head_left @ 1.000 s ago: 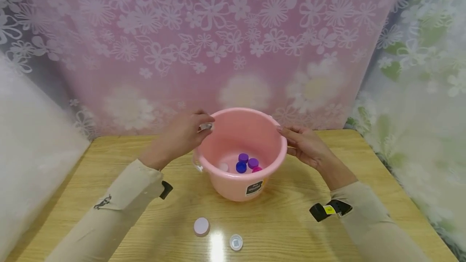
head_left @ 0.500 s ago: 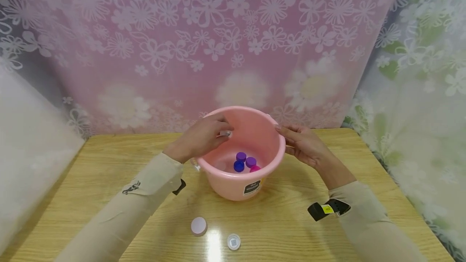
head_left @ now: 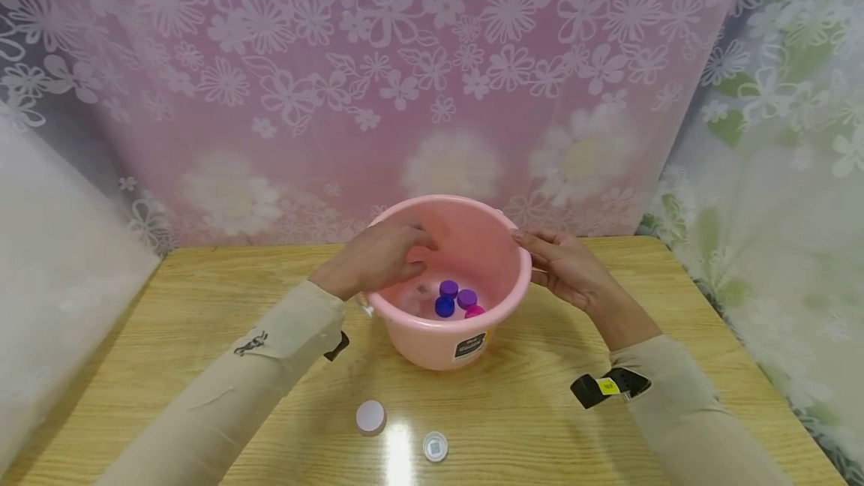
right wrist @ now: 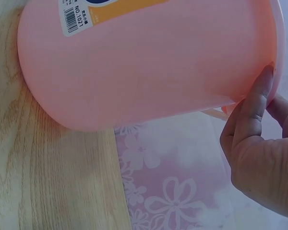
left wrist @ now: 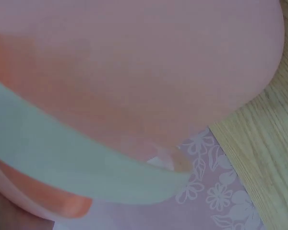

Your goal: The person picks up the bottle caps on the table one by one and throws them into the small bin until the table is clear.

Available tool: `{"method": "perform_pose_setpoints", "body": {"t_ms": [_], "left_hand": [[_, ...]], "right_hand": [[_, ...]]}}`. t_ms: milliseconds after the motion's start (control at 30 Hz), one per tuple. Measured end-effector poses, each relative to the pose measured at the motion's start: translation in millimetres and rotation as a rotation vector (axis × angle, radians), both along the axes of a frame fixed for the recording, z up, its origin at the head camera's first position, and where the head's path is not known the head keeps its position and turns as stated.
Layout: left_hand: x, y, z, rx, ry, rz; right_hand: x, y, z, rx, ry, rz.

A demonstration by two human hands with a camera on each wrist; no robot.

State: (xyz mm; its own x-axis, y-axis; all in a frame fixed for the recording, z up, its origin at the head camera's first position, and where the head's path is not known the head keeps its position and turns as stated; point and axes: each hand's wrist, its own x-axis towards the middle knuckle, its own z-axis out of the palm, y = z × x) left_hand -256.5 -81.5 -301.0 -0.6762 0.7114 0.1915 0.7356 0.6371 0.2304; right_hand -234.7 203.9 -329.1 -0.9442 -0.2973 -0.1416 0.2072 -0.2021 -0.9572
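Observation:
A pink bucket (head_left: 418, 343) stands on the wooden table. My left hand (head_left: 383, 255) reaches over its left rim, fingers apart and holding nothing. Below those fingers a small greyish blurred piece (head_left: 423, 289) shows inside the bucket. Two purple caps, one farther back (head_left: 448, 289) and one to the right (head_left: 466, 298), lie at the bottom with a blue cap (head_left: 444, 307) and a bright pink cap (head_left: 475, 311). At the right side, my right hand (head_left: 563, 268) pinches the rim between thumb and fingers; the right wrist view shows its fingertips (right wrist: 266, 79) against the outer wall under the rim.
In front of the bucket a pale pink cap (head_left: 370, 417) and a white cap (head_left: 435, 446) lie on the table (head_left: 526, 426). A flowered pink curtain (head_left: 324, 133) hangs behind, and another with green leaves (head_left: 763, 208) is at the right.
My left hand has moved right, from the bucket's left rim to over its inside. It has let go of the small greyish piece. My right hand stays on the rim.

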Motion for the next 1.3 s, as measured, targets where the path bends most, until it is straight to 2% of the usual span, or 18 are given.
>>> {"method": "perform_pose_setpoints", "body": {"t_ms": [100, 167, 300, 367, 433, 567, 633, 733, 800, 867, 1033, 1133, 1300], "left_hand": [[0.5, -4, -2.4, 0.094, 0.059, 0.02], [0.9, -7, -5.6, 0.198, 0.155, 0.055], [1.5, -21, -10.6, 0.471, 0.37, 0.225], [2.5, -34, -12.1, 0.568, 0.411, 0.308], [6.2, -51, -14.3, 0.612, 0.384, 0.378], [21.7, -84, -27.1, 0.637, 0.196, 0.426], [32.3, -96, -37.3, 0.613, 0.119, 0.438], [49.2, -105, -53.7, 0.517, 0.068, 0.442], [62.2, -108, -65.5, 0.415, 0.042, 0.426], [74.9, -108, -77.6, 0.31, 0.007, 0.368], [103.3, -95, -101.8, 0.106, -0.067, 0.116], [116.8, -86, -109.8, 0.036, -0.072, 0.015], [130.6, -78, -118.3, -0.023, -0.015, -0.085]], "right_hand": [[-0.8, -1, 0.0, 0.004, 0.001, -0.002], [-1.2, -2, 0.0, 0.005, -0.001, -0.007], [-1.5, -3, 0.8, 0.004, -0.01, -0.014], [-2.0, -4, 1.4, 0.004, -0.015, -0.018], [-2.4, -5, 2.1, 0.005, -0.02, -0.021], [-2.3, -3, 2.3, 0.019, -0.018, -0.018], [-1.1, -1, 2.3, 0.026, -0.014, -0.017], [1.1, 3, 2.8, 0.026, -0.011, -0.025], [2.1, 4, 2.9, 0.014, -0.013, -0.024], [2.7, 4, 2.9, 0.0, -0.018, -0.021], [3.1, 3, 2.6, -0.015, -0.028, -0.015], [2.5, 1, 2.2, -0.015, -0.028, -0.011], [1.4, -2, 2.4, -0.019, -0.023, -0.009]]}}
